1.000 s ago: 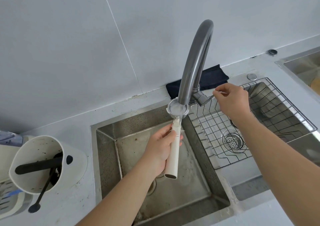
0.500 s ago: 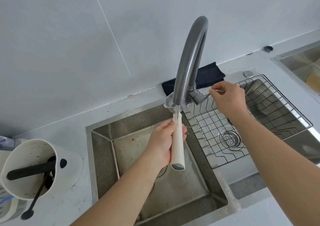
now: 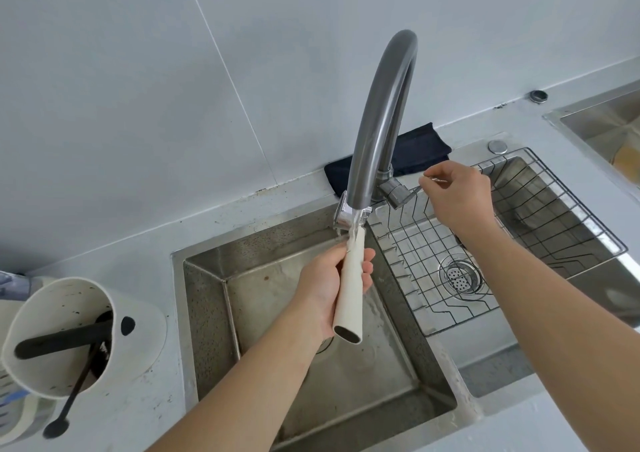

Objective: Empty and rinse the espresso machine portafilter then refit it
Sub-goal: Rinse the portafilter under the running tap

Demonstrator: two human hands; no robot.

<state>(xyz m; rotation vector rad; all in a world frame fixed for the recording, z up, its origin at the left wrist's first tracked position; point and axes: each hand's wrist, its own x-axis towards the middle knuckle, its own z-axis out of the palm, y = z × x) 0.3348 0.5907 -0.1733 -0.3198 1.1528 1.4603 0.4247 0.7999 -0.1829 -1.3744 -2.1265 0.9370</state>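
Portafilter, cream-handled with a chrome basket head (image 3: 349,278), is being held over the near-left steel sink basin (image 3: 263,299), the landmark here. Nearest the viewer, its open handle end is pointing down and toward the person; the long axis is rising away to the head, which is sitting directly under the outlet of the grey gooseneck tap (image 3: 381,112). Water is running over the head and down the handle. Left hand (image 3: 329,285) is gripping the handle mid-length, fingers wrapped round it. Beyond the basin's far-right corner, right hand (image 3: 457,192) is pinching the thin metal tap lever (image 3: 420,185). Hands are apart, the left nearer the portafilter. Judgement: rinsing is under way; tilting the head calls for a left-wrist turn about the handle axis.
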